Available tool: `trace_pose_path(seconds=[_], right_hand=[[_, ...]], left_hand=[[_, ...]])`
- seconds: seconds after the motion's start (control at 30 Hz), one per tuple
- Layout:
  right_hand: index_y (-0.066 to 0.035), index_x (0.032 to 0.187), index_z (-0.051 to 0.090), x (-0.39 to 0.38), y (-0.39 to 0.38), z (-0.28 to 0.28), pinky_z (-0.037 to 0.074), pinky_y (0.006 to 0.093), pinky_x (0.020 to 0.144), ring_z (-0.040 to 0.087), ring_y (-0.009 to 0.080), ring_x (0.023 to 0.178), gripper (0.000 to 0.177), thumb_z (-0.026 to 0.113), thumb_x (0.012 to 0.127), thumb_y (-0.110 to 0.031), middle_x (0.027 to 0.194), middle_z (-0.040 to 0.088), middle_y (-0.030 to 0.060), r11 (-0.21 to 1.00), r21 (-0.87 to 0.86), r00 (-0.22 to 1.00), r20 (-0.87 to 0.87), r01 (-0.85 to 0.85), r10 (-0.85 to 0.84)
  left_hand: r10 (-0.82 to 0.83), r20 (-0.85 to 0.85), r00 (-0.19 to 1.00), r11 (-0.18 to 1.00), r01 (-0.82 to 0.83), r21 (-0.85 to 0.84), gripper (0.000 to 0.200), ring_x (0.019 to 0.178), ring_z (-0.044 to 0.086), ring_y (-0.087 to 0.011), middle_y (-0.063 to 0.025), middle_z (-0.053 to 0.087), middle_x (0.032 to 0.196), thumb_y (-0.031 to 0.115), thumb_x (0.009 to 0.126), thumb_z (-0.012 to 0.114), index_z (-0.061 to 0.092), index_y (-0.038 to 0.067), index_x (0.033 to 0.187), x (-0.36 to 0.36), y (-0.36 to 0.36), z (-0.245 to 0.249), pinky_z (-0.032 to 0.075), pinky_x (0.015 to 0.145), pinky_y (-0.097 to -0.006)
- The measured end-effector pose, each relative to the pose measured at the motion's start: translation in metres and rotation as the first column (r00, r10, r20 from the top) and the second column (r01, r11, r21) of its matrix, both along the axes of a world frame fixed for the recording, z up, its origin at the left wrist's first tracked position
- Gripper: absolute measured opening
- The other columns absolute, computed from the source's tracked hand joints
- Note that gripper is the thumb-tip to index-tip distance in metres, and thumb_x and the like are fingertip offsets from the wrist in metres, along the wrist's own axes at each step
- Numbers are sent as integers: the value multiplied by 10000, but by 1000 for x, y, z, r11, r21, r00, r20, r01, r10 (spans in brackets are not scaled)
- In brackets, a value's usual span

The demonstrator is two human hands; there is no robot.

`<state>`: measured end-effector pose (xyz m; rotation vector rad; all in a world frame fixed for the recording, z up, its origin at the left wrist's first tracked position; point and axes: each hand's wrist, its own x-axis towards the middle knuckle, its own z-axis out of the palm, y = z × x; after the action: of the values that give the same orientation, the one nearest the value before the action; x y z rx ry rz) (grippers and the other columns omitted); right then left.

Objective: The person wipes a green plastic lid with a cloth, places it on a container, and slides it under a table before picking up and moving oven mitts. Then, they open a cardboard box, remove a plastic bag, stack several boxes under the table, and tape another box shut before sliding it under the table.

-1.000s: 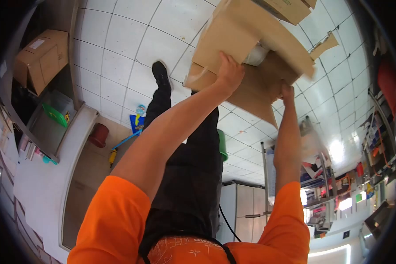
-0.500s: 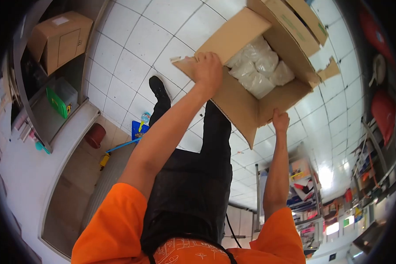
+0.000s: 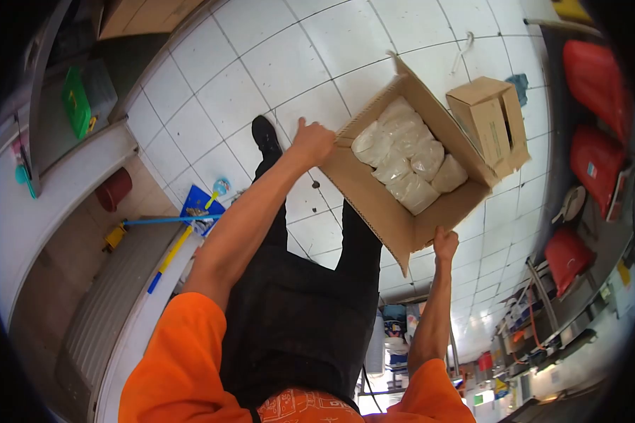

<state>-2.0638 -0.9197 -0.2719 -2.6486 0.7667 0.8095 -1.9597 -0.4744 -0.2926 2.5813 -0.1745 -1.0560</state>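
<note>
An open cardboard box (image 3: 430, 227) is tilted in front of me over the tiled floor. Several plastic bags (image 3: 410, 156) of something white lie packed inside it. My left hand (image 3: 313, 143) is closed at the box's left edge, its thumb sticking up. On the near right edge, my right hand (image 3: 445, 243) has its fingers wrapped round the cardboard.
A smaller cardboard box (image 3: 481, 116) stands on the floor beyond the big one. Red chairs (image 3: 593, 158) line the right side. At left are a blue dustpan (image 3: 197, 203), a dark red bucket (image 3: 113, 190) and a shelf holding a green-lidded container (image 3: 77, 102).
The box has come lower in view. Its left flap, raised in my left hand before, no longer stands up over the opening. More of the bags shows. My view has shifted.
</note>
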Motion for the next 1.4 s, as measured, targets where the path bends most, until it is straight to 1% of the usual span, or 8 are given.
trace_pose_path(seconds=[0.17, 0.43, 0.6, 0.63, 0.8, 0.93, 1.0, 1.4], right_hand=[[85, 781, 641, 109, 69, 27, 499, 483, 705, 628, 461, 802, 348, 625, 815, -261, 789, 625, 314, 919, 40, 914, -92, -393, 395], [47, 680, 591, 184, 281, 75, 462, 527, 650, 583, 470, 708, 332, 687, 785, -253, 735, 598, 278, 566, 119, 575, 67, -816, 815], [57, 683, 602, 149, 430, 89, 457, 538, 684, 583, 475, 749, 350, 674, 797, -266, 762, 599, 297, 663, 276, 708, 106, -696, 698], [82, 682, 601, 132, 439, 60, 468, 486, 580, 634, 395, 638, 386, 661, 805, -279, 667, 601, 294, 621, 270, 677, 276, -736, 682], [95, 821, 647, 98, 549, 66, 506, 427, 675, 672, 390, 770, 348, 620, 808, -252, 781, 654, 278, 779, 413, 875, 112, -472, 470], [108, 757, 632, 106, 627, 86, 497, 502, 733, 627, 463, 814, 406, 619, 823, -293, 772, 618, 321, 754, 528, 908, 85, -391, 411], [106, 815, 633, 97, 628, 48, 502, 511, 743, 623, 469, 822, 409, 626, 825, -303, 809, 628, 310, 742, 517, 883, 60, -426, 465], [65, 836, 660, 126, 632, 99, 499, 522, 773, 624, 463, 828, 371, 602, 816, -300, 825, 632, 312, 837, 373, 856, -172, -400, 487]], left_hand=[[250, -191, 949, 961, -267, -68, 371, 737, 629, -400, -226, 642, 719, 293, 880, 479, 676, 4, 755, -85, 102, 42, 427, 770, -546], [616, -24, 787, 787, -617, -33, 478, 681, 590, -452, -269, 592, 656, 335, 900, 486, 604, -35, 621, -177, 262, 160, 451, 675, -532], [546, 106, 831, 823, -556, 117, 405, 678, 606, -425, -259, 606, 668, 296, 879, 514, 626, -21, 653, -158, 415, 228, 457, 674, -514], [464, 158, 872, 847, -489, 211, 339, 695, 626, -378, -219, 628, 674, 266, 843, 529, 648, 4, 663, -150, 441, 237, 457, 709, -491], [261, 231, 937, 852, -336, 401, 269, 730, 620, -333, -175, 641, 681, 254, 806, 545, 667, 41, 695, -101, 522, 292, 441, 761, -445], [216, 212, 953, 815, -295, 499, 208, 789, 623, -304, -152, 655, 721, 215, 777, 562, 676, 49, 723, -93, 564, 316, 434, 770, -443], [229, 131, 964, 809, -264, 525, 181, 811, 632, -289, -143, 665, 747, 198, 774, 574, 680, 53, 754, -94, 579, 319, 436, 779, -447], [292, -33, 956, 903, -264, 339, 252, 787, 624, -338, -182, 661, 741, 219, 810, 539, 672, 12, 756, -78, 591, 245, 462, 762, -473]])
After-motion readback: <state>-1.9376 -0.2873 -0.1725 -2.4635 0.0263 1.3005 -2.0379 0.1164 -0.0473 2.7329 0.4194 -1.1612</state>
